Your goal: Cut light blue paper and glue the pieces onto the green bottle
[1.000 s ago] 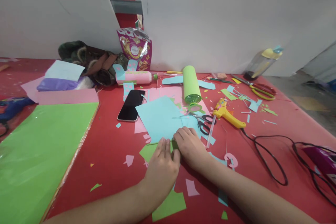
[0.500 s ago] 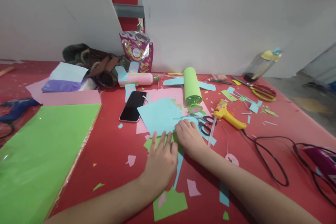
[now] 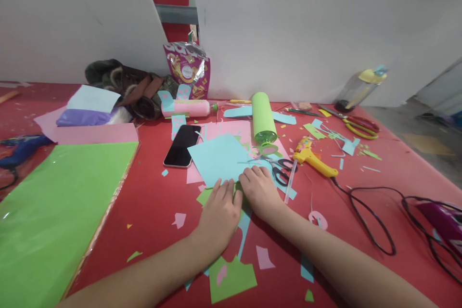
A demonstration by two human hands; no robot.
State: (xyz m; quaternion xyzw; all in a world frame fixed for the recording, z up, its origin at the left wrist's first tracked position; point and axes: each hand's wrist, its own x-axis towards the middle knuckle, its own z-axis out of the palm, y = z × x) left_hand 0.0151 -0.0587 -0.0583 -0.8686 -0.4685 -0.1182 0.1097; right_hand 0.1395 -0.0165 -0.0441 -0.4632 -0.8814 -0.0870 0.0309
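My left hand (image 3: 222,211) lies on a narrow green paper strip (image 3: 208,187), its fingers stretched forward and close together. Beside it, my right hand (image 3: 260,190) is closed, fingers curled down onto the strip's right part, which they mostly cover. The two hands nearly touch. Just beyond the fingertips lies a light blue paper sheet (image 3: 224,156). Black-handled scissors (image 3: 283,173) rest to the right of my right hand, with blades over the blue paper. Green scraps (image 3: 203,197) show under and beside my left hand.
A phone (image 3: 182,147) lies left of the blue sheet. Behind it are a pink bottle model (image 3: 191,108) and a green cylinder model (image 3: 264,115) with blue wings. A yellow glue gun (image 3: 315,161) trails its cord at right. Green sheets (image 3: 65,202) lie left; paper scraps surround the hands.
The fingers of my left hand have drawn together and bent slightly, shifting a little down the strip. My right hand has barely moved. The objects around stay in place.
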